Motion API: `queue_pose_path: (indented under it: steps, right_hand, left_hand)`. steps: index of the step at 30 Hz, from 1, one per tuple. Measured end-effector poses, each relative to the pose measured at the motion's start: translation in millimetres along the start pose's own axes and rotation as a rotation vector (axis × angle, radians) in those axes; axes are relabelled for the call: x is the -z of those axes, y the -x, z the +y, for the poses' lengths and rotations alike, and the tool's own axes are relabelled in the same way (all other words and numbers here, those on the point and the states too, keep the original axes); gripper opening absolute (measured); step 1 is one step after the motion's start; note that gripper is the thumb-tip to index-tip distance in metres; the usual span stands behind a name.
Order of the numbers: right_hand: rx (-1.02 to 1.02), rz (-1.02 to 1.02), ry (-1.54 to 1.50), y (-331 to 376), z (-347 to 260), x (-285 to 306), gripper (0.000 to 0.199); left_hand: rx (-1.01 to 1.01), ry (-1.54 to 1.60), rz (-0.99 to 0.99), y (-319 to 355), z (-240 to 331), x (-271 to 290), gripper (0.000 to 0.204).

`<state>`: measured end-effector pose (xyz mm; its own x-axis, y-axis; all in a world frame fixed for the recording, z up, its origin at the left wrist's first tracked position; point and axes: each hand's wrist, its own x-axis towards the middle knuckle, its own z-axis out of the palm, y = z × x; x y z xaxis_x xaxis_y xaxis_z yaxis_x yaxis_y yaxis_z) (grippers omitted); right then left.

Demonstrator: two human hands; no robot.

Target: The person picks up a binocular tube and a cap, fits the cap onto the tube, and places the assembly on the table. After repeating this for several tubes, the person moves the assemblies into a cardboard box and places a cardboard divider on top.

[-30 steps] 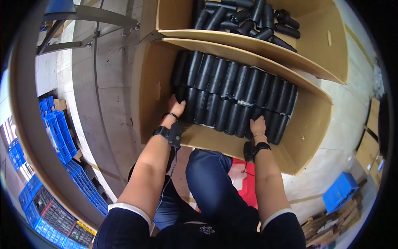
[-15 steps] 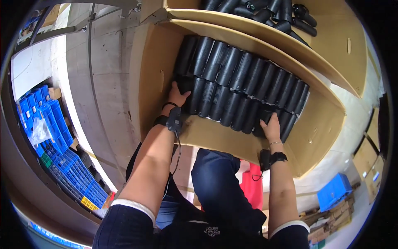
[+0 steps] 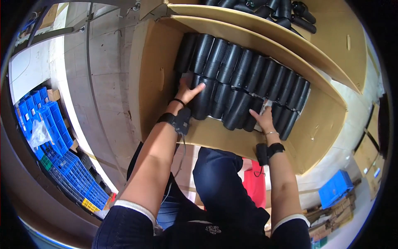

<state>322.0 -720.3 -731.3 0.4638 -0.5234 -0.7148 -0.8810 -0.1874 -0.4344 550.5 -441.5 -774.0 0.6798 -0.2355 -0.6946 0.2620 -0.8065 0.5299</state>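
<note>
Inside the open cardboard box (image 3: 207,135), black cylinders with finely dotted sides lie in two rows. The far row (image 3: 239,68) is lined up along the back wall. Several cylinders of the near row (image 3: 220,101) are squeezed between my hands, some tilted. At their left end, my left hand (image 3: 188,92) grips the outermost cylinder (image 3: 202,103), its thumb over the top. My right hand (image 3: 264,118) presses the right end, thumb apart, fingers partly hidden. More black cylinders (image 3: 288,124) lie just right of that hand. Pale lining shows in gaps beside both hands.
Behind stands another cardboard box (image 3: 331,54) with loose black cylinders (image 3: 265,12). Blue plastic crates (image 3: 74,170) are stacked at left. A blue bin (image 3: 335,189) and flattened cardboard (image 3: 340,216) lie at lower right. A red object (image 3: 253,182) shows below the box.
My hands have come closer together, squeezing the near-row cylinders, which now look raised and tilted. Gaps have opened at the left end and beside my right hand.
</note>
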Motion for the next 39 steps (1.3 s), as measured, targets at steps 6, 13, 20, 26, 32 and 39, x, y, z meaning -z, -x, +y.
queue_pose_path:
  steps: [6,13,20,26,32,39]
  right_hand:
    - [-0.172,-0.196,-0.404,-26,68,-15,0.07]
    - [-0.276,-0.691,-0.876,-11,26,-4,0.077]
    - [-0.192,-0.522,-0.756,-12,2,-15,0.097]
    - [-0.35,-0.654,-0.815,-7,-27,-3,0.101]
    - [-0.256,-0.785,-0.984,-28,11,-34,0.1]
    - [-0.243,-0.864,-1.136,-31,24,-46,0.095]
  left_hand:
    - [-0.012,0.205,-0.457,-9,7,-15,0.088]
    - [0.133,0.088,-0.48,-2,20,-24,0.106]
    - [0.241,0.28,-0.71,8,30,-17,0.124]
    - [0.255,0.527,-0.686,15,16,-8,0.112]
    - [0.196,0.817,-0.847,20,30,-20,0.09]
    - [0.49,0.799,-1.007,17,39,-10,0.084]
